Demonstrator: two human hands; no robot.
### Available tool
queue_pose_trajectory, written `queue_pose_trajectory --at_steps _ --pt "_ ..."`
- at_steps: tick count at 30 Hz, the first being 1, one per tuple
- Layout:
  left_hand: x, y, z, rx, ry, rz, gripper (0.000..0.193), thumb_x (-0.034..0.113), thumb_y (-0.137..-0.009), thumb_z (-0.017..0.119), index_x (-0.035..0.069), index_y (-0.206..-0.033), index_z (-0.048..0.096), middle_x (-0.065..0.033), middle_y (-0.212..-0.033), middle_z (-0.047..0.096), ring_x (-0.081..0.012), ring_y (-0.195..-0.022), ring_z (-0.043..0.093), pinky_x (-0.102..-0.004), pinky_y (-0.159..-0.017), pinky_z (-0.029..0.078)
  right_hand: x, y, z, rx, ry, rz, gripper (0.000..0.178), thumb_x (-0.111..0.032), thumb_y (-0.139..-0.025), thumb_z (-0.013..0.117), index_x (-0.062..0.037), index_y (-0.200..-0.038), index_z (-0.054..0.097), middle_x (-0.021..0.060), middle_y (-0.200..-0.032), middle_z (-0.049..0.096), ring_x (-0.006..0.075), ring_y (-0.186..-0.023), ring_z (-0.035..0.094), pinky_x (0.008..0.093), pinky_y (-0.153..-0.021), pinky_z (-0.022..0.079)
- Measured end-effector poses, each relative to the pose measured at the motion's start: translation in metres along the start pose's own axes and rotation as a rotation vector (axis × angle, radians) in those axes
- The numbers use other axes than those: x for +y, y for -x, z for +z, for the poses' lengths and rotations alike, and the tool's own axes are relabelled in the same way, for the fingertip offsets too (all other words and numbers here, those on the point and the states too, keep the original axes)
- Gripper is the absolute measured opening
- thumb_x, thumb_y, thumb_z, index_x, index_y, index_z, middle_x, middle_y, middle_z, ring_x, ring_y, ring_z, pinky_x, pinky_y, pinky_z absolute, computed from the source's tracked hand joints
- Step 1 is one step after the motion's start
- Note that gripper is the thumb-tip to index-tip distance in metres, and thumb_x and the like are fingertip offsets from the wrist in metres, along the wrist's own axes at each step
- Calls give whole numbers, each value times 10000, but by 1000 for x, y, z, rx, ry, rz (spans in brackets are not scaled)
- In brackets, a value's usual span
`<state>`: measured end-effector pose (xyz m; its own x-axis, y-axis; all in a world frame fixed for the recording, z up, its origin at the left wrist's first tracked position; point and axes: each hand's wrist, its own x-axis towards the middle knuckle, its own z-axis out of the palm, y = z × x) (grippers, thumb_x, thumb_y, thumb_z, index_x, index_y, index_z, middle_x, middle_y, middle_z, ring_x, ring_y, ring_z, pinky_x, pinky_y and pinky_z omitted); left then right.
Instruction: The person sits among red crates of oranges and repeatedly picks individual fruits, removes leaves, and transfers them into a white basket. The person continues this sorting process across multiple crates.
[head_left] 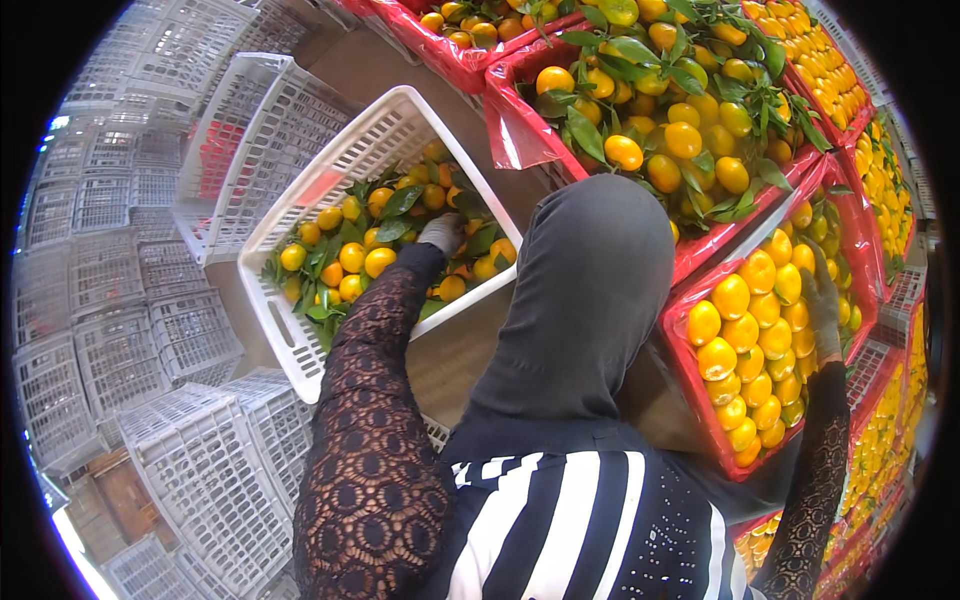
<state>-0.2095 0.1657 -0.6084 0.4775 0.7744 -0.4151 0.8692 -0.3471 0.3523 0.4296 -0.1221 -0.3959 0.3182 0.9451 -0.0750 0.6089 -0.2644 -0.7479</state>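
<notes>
My left hand [443, 234], in a pale grey glove, reaches into a white plastic basket [402, 108] of mandarins with green leaves. Its fingers sink among the mandarins [380, 262] and leaves, so their grip is hidden. On my right stands a crate lined with red plastic film [690, 402]. Bright orange mandarins [757, 330] lie in close rows inside it. My right hand [824, 305], in a dark grey glove, stretches along the right part of these rows, fingers extended over the fruit. Black lace sleeves cover both arms.
Another red-lined crate [520, 125], heaped with leafy mandarins, stands ahead beyond my dark-clad knee [600, 250]. Further filled crates [815, 55] line the far right. Stacked pale plastic baskets [215, 465] crowd the left side. One tilted basket [270, 150] leans near the white one.
</notes>
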Motion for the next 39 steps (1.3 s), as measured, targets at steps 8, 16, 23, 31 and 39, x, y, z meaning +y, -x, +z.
queue_pose_trajectory --at_steps 8,16,23,31,39 --pt "-8 -59 39 -222 289 -18 605 365 -788 695 33 -1272 549 -232 -1234 599 -357 -1152 579 -417 -963 464 -2 1 1 30 -19 42 505 -199 -954 593 -60 -1415 445 77 -1351 521 162 -1248 452 306 -1069 341" --pt "-17 -69 10 -235 484 24 630 388 -792 708 45 -1288 528 -147 -1263 589 -295 -1066 601 -408 -894 503 -18 2 4 70 351 -63 507 -204 -912 604 -123 -1396 477 120 -1330 576 224 -1219 539 352 -1027 405" --pt "-26 22 -31 -205 1333 -556 608 456 -837 652 63 -1285 530 -125 -1232 597 -271 -1005 613 -401 -846 526 -40 9 2 109 323 40 563 -453 -891 597 -138 -1349 509 183 -1236 606 359 -1150 564 428 -972 439" --pt "231 23 -250 316 1084 311 314 210 -984 504 25 -1231 557 -112 -1213 566 -202 -1088 575 -335 -928 490 -42 13 -3 72 322 79 587 -540 -888 543 -181 -1351 509 166 -1178 635 354 -1078 604 441 -915 473" --pt "605 -68 -121 179 -417 836 562 593 -893 506 45 -984 594 -224 -829 666 -398 -813 652 -499 -724 496 -45 14 -8 55 347 104 605 -523 -859 564 -168 -1347 518 185 -1146 644 363 -1044 617 464 -893 484"
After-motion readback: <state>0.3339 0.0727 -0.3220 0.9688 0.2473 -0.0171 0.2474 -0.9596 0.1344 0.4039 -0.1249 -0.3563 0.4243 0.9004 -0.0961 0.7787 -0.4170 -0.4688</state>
